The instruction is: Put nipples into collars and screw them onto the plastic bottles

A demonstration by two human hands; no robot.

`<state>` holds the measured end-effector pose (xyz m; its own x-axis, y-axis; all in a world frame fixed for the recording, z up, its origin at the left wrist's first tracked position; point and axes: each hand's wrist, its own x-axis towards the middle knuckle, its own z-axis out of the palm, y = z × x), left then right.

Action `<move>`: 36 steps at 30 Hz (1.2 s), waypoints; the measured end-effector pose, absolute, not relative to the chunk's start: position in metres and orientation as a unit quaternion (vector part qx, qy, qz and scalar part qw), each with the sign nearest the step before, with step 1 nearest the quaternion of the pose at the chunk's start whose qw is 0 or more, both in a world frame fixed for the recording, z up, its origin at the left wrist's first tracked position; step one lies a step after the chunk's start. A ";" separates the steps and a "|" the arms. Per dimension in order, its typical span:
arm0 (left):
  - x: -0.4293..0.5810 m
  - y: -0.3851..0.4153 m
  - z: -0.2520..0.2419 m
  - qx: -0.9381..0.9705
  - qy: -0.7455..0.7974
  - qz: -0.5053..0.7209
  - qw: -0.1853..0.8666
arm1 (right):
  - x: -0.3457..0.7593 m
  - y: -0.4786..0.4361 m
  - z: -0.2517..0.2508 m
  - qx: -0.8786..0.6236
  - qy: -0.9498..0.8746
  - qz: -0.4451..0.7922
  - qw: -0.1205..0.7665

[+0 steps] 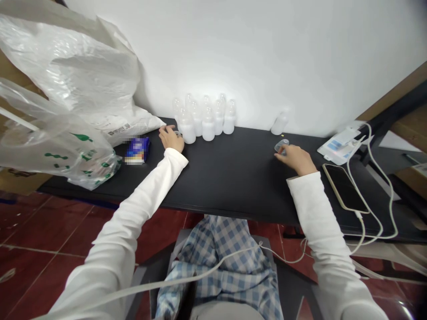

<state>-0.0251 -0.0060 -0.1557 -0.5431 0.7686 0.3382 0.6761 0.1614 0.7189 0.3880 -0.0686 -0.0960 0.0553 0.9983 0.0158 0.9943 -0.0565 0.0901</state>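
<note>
One-handed pinching of clear cap [282,145] by right hand [295,159], left hand [171,138] curling just left of bottles [208,131], its grip unclear.

Plastic carrier bag [56,146], blue packet [137,150], smartphone [344,187], white cable [389,191] on black desk [233,178]

Room between left hand [171,138] and right hand [295,159], bottles [204,120] blocking behind

Bright, fairly even light throughout. Strongest pool fell on the white wall [267,53] just above the plastic bottles [203,126]; source out of frame. Shadows faint. Sheen across the plastic bag [66,66]; small glare spot on the red floor tiles [405,309]. Wide-angle bowing toward frame edges. Pixelated patches beside the blue packet [136,150]; otherwise sharp.
</note>
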 end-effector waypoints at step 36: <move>0.143 -0.043 -0.161 0.574 0.428 0.487 0.501 | 0.310 -0.063 -0.156 0.486 0.753 -0.081 -0.436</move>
